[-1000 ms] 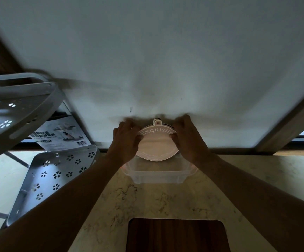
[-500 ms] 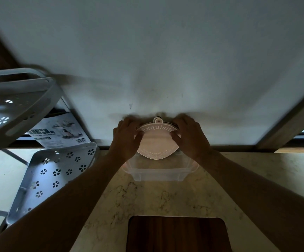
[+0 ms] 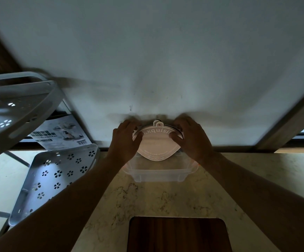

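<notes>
A pale pink board point(image 3: 156, 144) with a small hanging loop on top and the word "Exquisite" across it stands upright against the white wall. Its lower edge sits in a clear plastic tub point(image 3: 157, 174) on the marble counter. My left hand point(image 3: 126, 142) grips the board's left edge, fingers curled behind it. My right hand point(image 3: 192, 140) grips the right edge, thumb on the front face. A dark rim shows behind the board at its upper right; what it belongs to is hidden.
A grey metal rack point(image 3: 55, 179) with flower-shaped holes fills the left side, its upper shelf point(image 3: 18, 110) overhanging. A printed leaflet point(image 3: 62, 135) leans behind it. A dark wooden board point(image 3: 178, 233) lies at the counter's near edge. A wooden frame point(image 3: 291, 128) borders the wall at right.
Both hands keep hold of the pink board against the wall. The view has shifted slightly; the hands sit marginally higher on the board's edges.
</notes>
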Motion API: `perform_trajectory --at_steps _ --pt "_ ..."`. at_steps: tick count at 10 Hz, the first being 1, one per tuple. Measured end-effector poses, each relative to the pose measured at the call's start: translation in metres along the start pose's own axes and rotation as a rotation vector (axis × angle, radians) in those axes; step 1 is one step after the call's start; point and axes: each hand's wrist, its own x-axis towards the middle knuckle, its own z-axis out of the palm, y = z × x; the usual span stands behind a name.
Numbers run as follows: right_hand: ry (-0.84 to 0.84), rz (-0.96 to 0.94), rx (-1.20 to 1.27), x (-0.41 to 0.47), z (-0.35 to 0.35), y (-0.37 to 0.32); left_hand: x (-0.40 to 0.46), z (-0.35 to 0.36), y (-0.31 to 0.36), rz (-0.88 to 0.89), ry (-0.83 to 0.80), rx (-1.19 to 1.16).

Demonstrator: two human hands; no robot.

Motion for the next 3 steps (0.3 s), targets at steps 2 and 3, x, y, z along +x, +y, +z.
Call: perform_trajectory --at_steps 2,3 --pt "0.014 -0.016 0.012 -0.0051 -0.0048 0.0001 -0.0021 -0.0051 0.0011 0.053 0.018 -0.020" --pt "-0.010 0.004 0.017 -0.0060 -0.0068 -0.0036 -0.0008 -0.0072 0.0061 0.061 0.002 -0.010"
